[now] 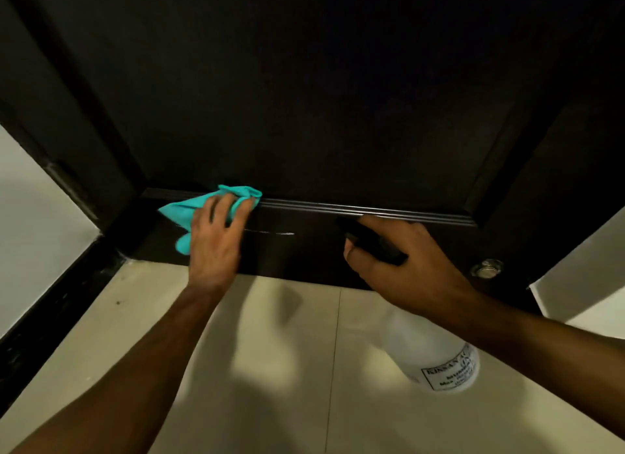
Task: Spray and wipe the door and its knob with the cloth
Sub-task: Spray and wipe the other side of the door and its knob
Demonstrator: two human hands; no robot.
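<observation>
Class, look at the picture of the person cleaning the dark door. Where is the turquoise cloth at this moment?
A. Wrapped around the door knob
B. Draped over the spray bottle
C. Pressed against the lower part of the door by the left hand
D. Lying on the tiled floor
C: the left hand lies flat on the turquoise cloth against the door near its bottom moulding, while the right hand grips the spray bottle.

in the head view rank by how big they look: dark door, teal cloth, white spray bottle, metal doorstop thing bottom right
1. Dark brown wooden door, filling most of the view.
2. White plastic spray bottle and crumpled teal cloth: too close to rank, as hands cover part of each and the bottle is nearer the camera.
3. Small round metal fitting.
</observation>
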